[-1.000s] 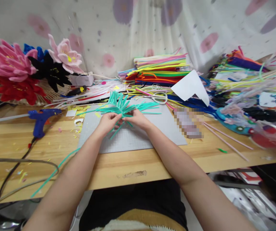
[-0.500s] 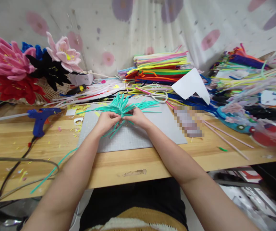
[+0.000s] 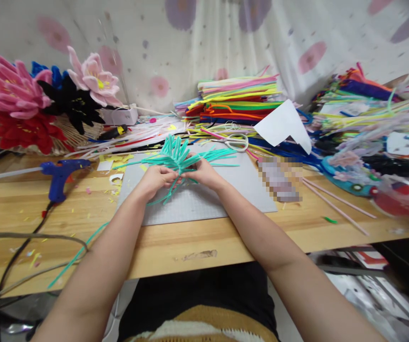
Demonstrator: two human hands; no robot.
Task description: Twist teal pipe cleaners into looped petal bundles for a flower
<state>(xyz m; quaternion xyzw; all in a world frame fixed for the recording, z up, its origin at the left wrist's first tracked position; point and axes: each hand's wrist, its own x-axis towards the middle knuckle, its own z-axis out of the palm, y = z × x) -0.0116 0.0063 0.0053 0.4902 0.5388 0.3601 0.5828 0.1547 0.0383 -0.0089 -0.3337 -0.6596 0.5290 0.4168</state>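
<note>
A fan of teal pipe cleaners [image 3: 174,151], gathered at its lower middle, is held just above the grey cutting mat [image 3: 204,209]. My left hand [image 3: 159,180] pinches the gathered part from the left. From the right, my right hand [image 3: 203,173] closes its fingers on the same bunch. Loose teal ends hang below the fingers toward the mat. Behind my right hand, more teal pipe cleaners [image 3: 222,155] stick out to the right. A single long teal pipe cleaner [image 3: 79,254] lies near my left forearm. The fingertips partly cover the gathered part.
A blue glue gun [image 3: 60,178] with a black cord lies at left. Felt-like flowers [image 3: 15,90] stand behind it. Scissors [image 3: 238,142] lie beyond the mat, by stacked coloured pipe cleaners [image 3: 240,99]. White paper [image 3: 282,124] and a pixelated item [image 3: 280,179] are at right.
The teal fan has tilted slightly and its top has shifted a little left and up. My left fingers have moved slightly on the gathered part; my right hand is nearly still.
</note>
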